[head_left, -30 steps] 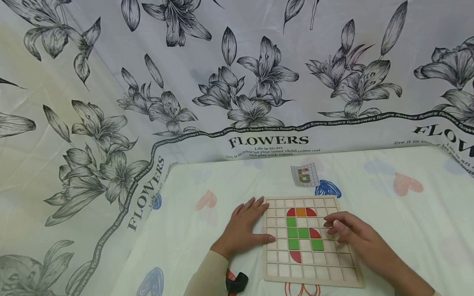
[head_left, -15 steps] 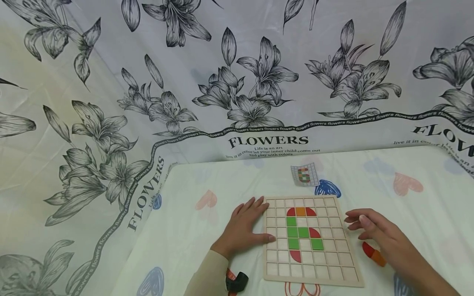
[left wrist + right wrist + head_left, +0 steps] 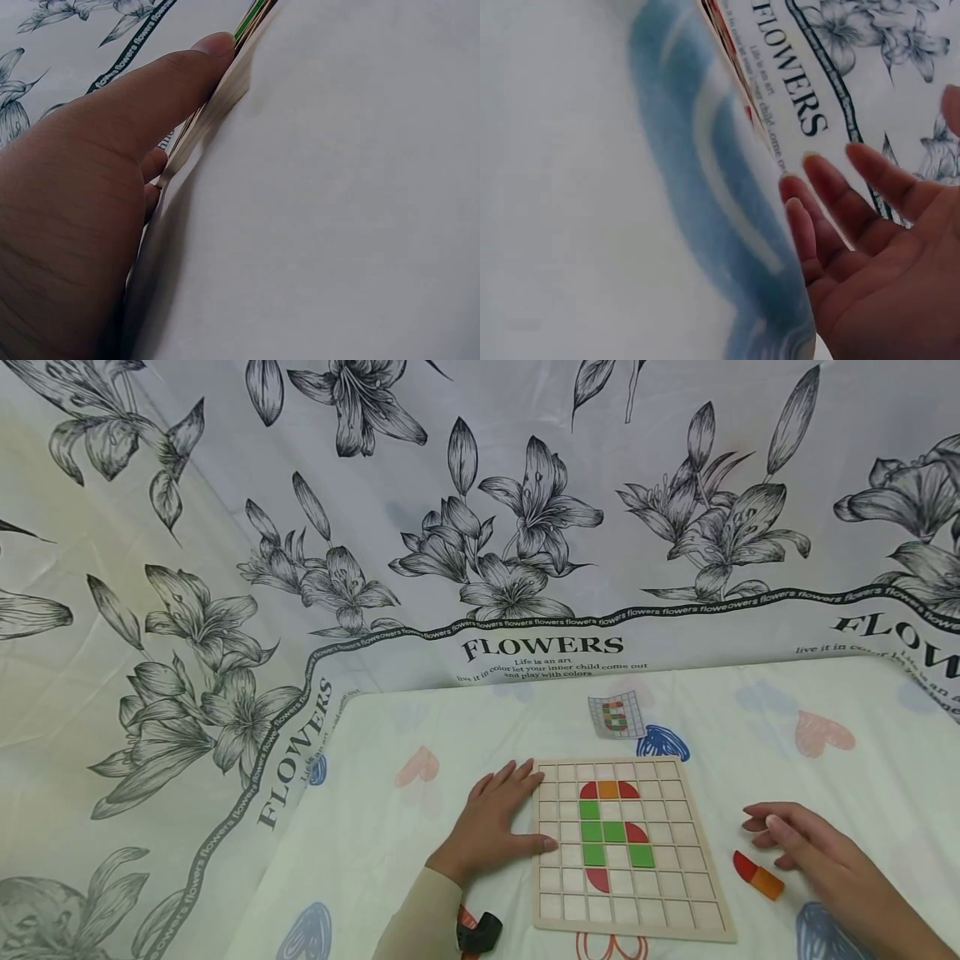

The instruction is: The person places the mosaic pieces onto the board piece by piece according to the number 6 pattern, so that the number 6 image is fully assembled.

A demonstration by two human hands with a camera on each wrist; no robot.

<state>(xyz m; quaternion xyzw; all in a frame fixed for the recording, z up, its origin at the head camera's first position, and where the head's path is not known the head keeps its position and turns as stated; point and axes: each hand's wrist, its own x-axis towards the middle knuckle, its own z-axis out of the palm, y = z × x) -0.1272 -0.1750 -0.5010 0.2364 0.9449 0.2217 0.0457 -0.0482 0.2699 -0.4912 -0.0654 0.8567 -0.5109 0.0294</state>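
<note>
A wooden grid board lies flat, with several green squares, an orange square and several red rounded pieces set in its cells. My left hand rests at the board's left edge, fingers extended and thumb over the rim. In the left wrist view, the thumb lies along the board's side. My right hand is right of the board, fingers loosely bent and holding nothing. Just left of it, a red rounded piece and an orange piece lie together on the cloth.
Behind the board lies a small card printed with a coloured grid pattern. A black object with an orange-red part shows beside my left sleeve. White cloth with hearts covers the table; a flower-printed curtain hangs behind.
My right hand has drawn back from the board to the right, bringing the loose red and orange pieces into view. The left hand stays at the board's edge.
</note>
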